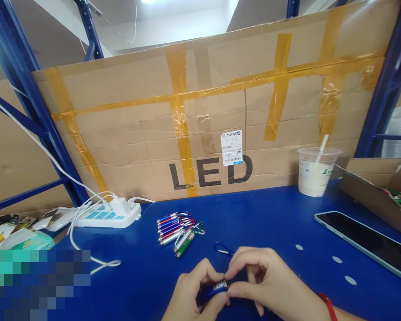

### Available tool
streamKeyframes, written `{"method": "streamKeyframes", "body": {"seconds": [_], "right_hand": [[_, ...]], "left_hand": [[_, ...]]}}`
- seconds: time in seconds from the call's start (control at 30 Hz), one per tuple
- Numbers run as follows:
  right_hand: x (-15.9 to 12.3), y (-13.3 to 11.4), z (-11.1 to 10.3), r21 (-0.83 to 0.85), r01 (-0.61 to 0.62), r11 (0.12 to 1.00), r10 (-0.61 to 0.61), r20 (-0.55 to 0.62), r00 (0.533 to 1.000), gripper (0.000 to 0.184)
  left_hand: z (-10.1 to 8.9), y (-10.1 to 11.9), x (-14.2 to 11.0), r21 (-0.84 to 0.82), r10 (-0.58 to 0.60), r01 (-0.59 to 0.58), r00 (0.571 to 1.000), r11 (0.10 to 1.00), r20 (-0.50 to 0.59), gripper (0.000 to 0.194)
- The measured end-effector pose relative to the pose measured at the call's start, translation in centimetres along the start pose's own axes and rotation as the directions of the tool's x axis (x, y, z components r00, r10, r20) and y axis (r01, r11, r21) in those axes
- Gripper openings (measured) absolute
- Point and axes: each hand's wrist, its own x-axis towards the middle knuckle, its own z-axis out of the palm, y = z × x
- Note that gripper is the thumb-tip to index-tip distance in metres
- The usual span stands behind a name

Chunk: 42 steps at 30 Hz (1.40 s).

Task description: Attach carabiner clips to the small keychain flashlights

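Observation:
Both my hands meet at the bottom centre of the blue table [270, 223]. My left hand [195, 292] grips the blue body of a small keychain flashlight [214, 292]. My right hand [270, 281] pinches the flashlight's silver end with thumb and forefinger. A loose blue carabiner clip [223, 249] lies just beyond my fingers. Farther back sits a row of several small flashlights [177, 226] in red, blue, purple, silver and green, with clips attached.
A white power strip [108, 216] with a plugged charger and white cables lies at the left. A plastic cup with straw [317, 171] stands back right. A phone or tablet [367, 243] lies right, beside an open cardboard box [374, 191]. A taped cardboard sheet marked LED [220, 116] walls the back.

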Motion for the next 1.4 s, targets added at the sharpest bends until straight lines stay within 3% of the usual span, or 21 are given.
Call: {"method": "streamKeyframes", "body": {"seconds": [0.3, 0.53, 0.73, 0.9, 1.1, 1.3, 1.4], "right_hand": [[0.2, -0.1, -0.1, -0.044, 0.027, 0.999, -0.028, -0.037, 0.999, 0.030], [0.1, -0.2, -0.1, -0.051, 0.034, 0.998, -0.037, -0.046, 0.998, 0.033], [0.1, -0.1, -0.1, -0.077, -0.028, 0.997, 0.024, -0.053, 0.998, 0.030], [0.1, -0.1, -0.1, -0.086, -0.094, 0.992, 0.089, -0.055, 0.994, 0.027], [0.0, -0.5, 0.0, -0.121, -0.109, 0.987, 0.105, -0.041, 0.994, 0.024], [0.2, 0.3, -0.3, -0.167, -0.129, 0.978, 0.125, -0.034, 0.992, 0.025], [0.5, 1.1, -0.7, -0.196, -0.127, 0.972, 0.124, -0.024, 0.992, 0.029]], "left_hand": [[0.0, 0.5, 0.2, -0.015, -0.001, 0.001, 1.000, 1.000, -0.022, 0.015], [0.4, -0.4, 0.2, -0.003, 0.037, -0.038, 0.995, 0.999, -0.088, 0.012], [0.2, 0.3, 0.2, 0.019, 0.006, -0.006, 1.000, 1.000, -0.025, 0.013], [0.3, 0.0, 0.1, 0.015, 0.039, -0.038, 0.999, 0.999, -0.037, 0.013], [0.3, 0.8, 0.0, -0.050, -0.009, 0.009, 1.000, 0.999, -0.005, 0.009], [0.5, 1.2, -0.4, -0.048, -0.075, 0.072, 0.996, 0.996, -0.055, 0.009], [0.5, 1.2, -0.6, -0.035, -0.038, 0.035, 0.995, 0.999, -0.095, 0.013]]}}
